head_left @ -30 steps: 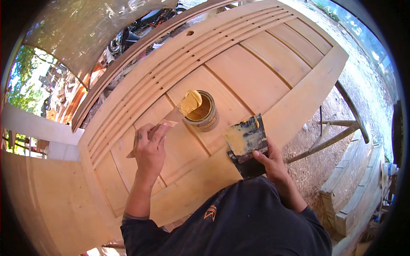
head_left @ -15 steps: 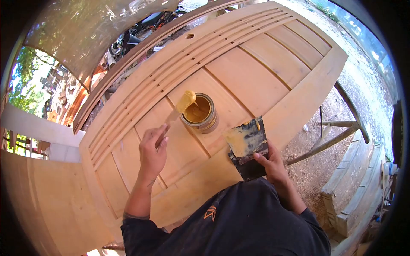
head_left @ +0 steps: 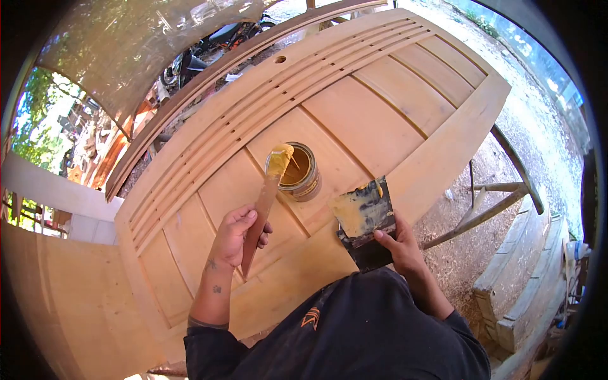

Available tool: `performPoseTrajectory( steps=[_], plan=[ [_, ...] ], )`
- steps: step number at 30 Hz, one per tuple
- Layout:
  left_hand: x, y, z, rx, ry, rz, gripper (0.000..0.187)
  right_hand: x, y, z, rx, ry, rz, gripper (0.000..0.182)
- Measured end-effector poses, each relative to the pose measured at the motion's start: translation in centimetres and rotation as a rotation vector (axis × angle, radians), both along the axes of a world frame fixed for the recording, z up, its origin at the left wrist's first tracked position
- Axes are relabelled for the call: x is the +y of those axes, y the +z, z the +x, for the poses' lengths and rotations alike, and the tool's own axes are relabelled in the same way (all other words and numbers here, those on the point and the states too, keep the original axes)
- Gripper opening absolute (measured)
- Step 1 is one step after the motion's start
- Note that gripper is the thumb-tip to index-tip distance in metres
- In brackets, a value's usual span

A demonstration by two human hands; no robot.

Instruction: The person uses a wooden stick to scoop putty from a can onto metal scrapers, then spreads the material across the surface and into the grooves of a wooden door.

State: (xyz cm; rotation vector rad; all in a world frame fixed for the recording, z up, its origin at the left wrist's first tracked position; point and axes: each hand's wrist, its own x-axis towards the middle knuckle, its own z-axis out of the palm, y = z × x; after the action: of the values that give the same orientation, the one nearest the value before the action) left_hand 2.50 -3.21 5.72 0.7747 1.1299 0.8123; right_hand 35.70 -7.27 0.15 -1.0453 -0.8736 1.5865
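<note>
My left hand (head_left: 239, 235) is closed round a flat brown stick (head_left: 258, 218). Thick yellow putty (head_left: 279, 161) coats the stick's upper end, with a strand hanging from it at the rim of an open can (head_left: 300, 190). More of the same putty lines the can, which stands on a pale wooden door (head_left: 342, 152). In my right hand (head_left: 401, 244) I grip a dark flat plate (head_left: 367, 253), thumb on top. Its upper face is smeared with yellow and black putty; whether it is one piece or two stacked cannot be made out.
The panelled door has grooves, long slots and a round hole. A metal trestle leg (head_left: 516, 152) shows at its right end. Beyond the far edge lie a long dark board (head_left: 158, 136) and a motorcycle (head_left: 190, 63). Weathered planks (head_left: 516, 259) lie at the lower right.
My left hand has turned and shifted down and right, so the stick now stands more upright with its putty end beside the can. My right hand keeps its hold on the plate.
</note>
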Motion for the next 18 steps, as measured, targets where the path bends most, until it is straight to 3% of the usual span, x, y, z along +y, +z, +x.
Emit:
performPoseTrajectory(
  steps=[3,9,15,18],
  plan=[
    [-0.2,0.4,1.7,0.293,0.107,0.297,0.034,0.0,0.3,0.0,0.032,0.010,-0.017,0.040],
    [0.3,-0.4,1.1,1.252,0.095,1.036,0.028,0.1,0.0,0.2,0.026,0.019,-0.020,0.040],
    [0.6,-0.7,0.6,1.417,0.099,1.187,0.032,0.1,0.4,0.0,0.021,0.003,-0.015,0.042],
    [0.6,-1.4,0.2,1.032,0.115,0.947,0.028,0.2,0.0,0.1,-0.006,0.013,-0.017,0.044]
  ],
)
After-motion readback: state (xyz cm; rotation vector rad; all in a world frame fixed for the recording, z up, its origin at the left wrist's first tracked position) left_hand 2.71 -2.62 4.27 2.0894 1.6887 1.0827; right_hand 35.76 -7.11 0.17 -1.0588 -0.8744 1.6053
